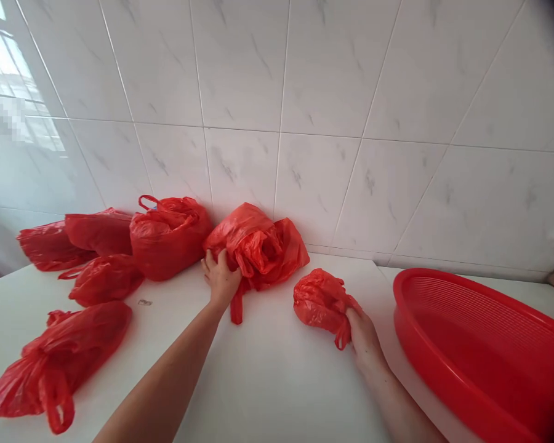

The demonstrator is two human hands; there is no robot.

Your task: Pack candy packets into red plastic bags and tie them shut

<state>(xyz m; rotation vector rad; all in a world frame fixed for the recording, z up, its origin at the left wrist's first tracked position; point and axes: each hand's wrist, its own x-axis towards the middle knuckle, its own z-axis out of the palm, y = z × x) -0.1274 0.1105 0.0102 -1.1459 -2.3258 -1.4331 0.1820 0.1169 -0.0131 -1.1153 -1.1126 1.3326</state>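
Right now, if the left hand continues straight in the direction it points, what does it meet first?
The left hand already touches the crumpled red bag against the tiled wall. Going straight on, it would press into that bag first, then probably the wall behind; the depth is unclear.

Two red plastic bags sit on a white counter [268, 381], both placed relative to the tiled wall [305, 123] behind it. The larger bag [258, 249] leans right against the foot of the wall. It is thin, glossy and crumpled, its top loosely bunched, with one handle strip trailing forward onto the counter. The left hand [220, 278] presses on its left side, fingers spread over the plastic. The smaller bag [321, 300] lies farther out from the wall, just to the right of the larger one and apart from it. It is a tight, wrinkled bundle. The right hand [362, 335] grips its knotted handle end.
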